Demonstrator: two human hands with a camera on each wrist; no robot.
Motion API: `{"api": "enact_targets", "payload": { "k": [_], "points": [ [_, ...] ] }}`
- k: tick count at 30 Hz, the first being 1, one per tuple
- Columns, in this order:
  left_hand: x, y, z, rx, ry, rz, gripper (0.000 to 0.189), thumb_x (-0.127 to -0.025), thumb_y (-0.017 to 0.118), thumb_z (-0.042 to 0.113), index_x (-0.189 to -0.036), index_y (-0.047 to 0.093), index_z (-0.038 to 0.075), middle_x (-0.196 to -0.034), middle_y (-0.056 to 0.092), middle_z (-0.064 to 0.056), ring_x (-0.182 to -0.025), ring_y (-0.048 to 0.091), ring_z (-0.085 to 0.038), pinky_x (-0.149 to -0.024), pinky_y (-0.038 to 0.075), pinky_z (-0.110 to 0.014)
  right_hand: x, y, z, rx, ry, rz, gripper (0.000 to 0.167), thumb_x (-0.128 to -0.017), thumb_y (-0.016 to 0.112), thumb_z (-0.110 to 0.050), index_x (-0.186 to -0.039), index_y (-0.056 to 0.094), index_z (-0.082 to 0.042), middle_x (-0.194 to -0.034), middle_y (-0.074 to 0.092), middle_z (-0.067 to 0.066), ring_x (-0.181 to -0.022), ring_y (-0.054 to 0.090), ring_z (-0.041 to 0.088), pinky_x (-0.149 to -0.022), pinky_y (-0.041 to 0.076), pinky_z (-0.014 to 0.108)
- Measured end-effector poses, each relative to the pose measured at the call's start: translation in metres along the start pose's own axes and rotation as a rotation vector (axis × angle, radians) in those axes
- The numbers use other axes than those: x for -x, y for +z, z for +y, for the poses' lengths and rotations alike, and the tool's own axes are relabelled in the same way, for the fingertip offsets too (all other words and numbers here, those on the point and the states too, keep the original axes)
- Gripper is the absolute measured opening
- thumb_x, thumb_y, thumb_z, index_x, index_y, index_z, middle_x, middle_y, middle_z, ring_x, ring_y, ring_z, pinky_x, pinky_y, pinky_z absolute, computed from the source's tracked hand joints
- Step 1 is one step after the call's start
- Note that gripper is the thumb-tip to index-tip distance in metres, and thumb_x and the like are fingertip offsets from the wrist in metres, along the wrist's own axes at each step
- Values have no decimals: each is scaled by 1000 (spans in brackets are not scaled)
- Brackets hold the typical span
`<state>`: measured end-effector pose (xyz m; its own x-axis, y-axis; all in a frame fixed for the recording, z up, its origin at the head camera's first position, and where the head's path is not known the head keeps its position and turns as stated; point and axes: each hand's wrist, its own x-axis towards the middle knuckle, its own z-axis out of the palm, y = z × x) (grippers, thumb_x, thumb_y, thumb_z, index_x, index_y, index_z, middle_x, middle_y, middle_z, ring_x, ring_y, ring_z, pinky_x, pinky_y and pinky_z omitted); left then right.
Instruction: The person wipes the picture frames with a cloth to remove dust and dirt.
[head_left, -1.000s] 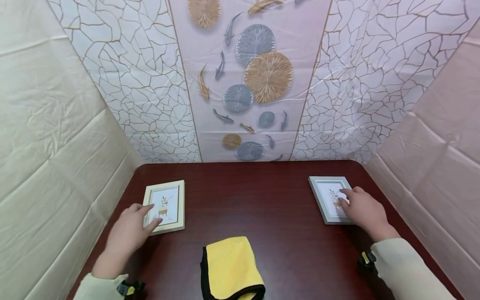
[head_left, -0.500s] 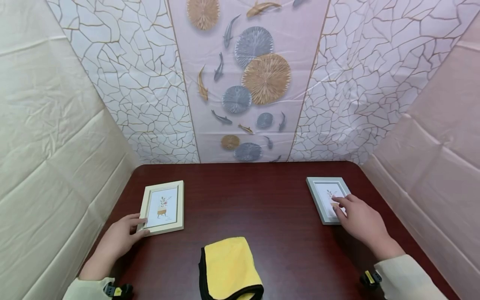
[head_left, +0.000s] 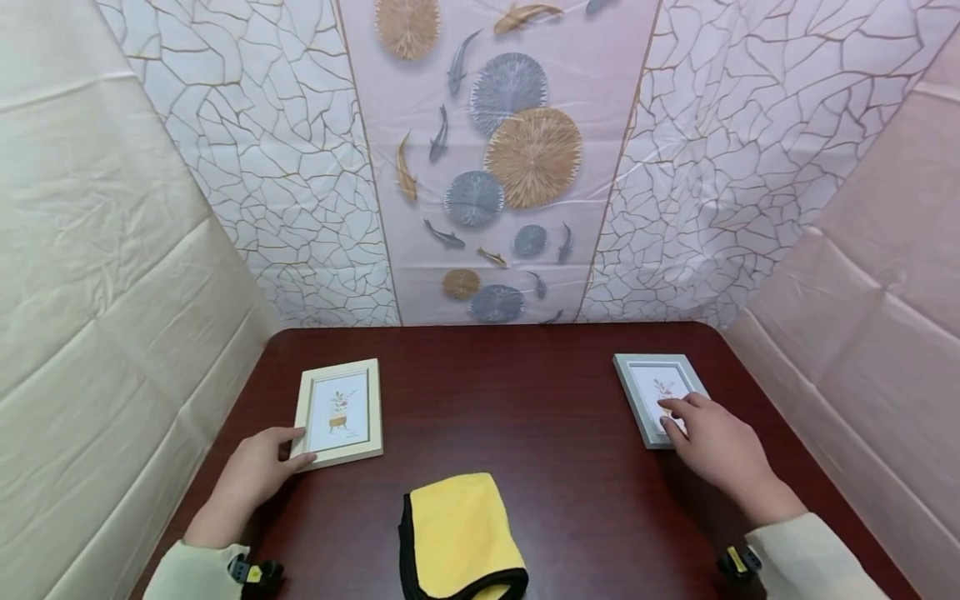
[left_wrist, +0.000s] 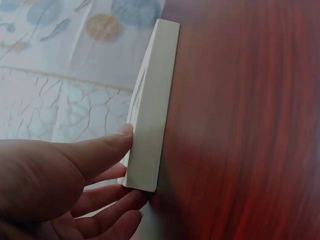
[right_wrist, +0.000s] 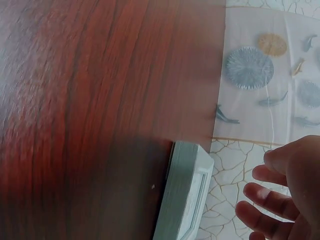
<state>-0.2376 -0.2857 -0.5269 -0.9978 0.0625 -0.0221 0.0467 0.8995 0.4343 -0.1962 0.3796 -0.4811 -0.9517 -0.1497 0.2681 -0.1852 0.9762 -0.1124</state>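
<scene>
Toward the left of the table lies a cream picture frame (head_left: 337, 412) with a potted-plant print. My left hand (head_left: 251, 471) holds its near left corner, thumb at the near side and fingers at the left side. In the left wrist view the thumb meets the rim of the cream frame (left_wrist: 157, 110), and fingers curl at its end. A grey-blue picture frame (head_left: 656, 400) lies at the right. Over its near right part is my right hand (head_left: 720, 446), fingers loosely bent. The right wrist view shows these fingers (right_wrist: 265, 215) apart from the grey-blue frame (right_wrist: 182, 195), holding nothing.
A folded yellow cloth (head_left: 465, 533) with black edging lies at the table's near middle. The dark red-brown table (head_left: 495, 400) ends at a patterned backdrop (head_left: 510, 167). Pale fabric walls (head_left: 112, 292) rise on both sides.
The left hand drew back to the cream frame's near left corner, then the frame shifted right with it. The right hand moved slightly left and nearer over the grey-blue frame.
</scene>
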Motion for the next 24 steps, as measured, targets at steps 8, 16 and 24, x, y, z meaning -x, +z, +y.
{"api": "enact_targets", "payload": {
  "k": [8, 16, 24],
  "points": [
    [-9, 21, 34, 11, 58, -12, 59, -95, 89, 33, -141, 73, 0, -139, 70, -28, -126, 66, -46, -98, 55, -61, -3, 5, -6, -10, -11, 4, 31, -102, 74, -21, -127, 80, -5, -109, 73, 15, -95, 74, 38, -70, 59, 59],
    [-16, 39, 74, 2, 91, -21, 54, -94, 91, 33, -138, 77, 3, -130, 75, -19, -116, 71, -36, -93, 58, -54, -1, 9, -13, -20, -19, 7, 31, -101, 75, -21, -127, 80, -6, -104, 72, 12, -93, 73, 38, -70, 59, 59],
    [-24, 59, 110, -13, 137, -18, 54, -91, 93, 36, -135, 80, 7, -114, 75, -9, -90, 66, -19, -79, 57, -40, -6, 14, -18, -13, -57, 26, 29, -100, 77, -21, -125, 81, -7, -107, 74, 12, -92, 75, 37, -73, 59, 60]
  ]
}}
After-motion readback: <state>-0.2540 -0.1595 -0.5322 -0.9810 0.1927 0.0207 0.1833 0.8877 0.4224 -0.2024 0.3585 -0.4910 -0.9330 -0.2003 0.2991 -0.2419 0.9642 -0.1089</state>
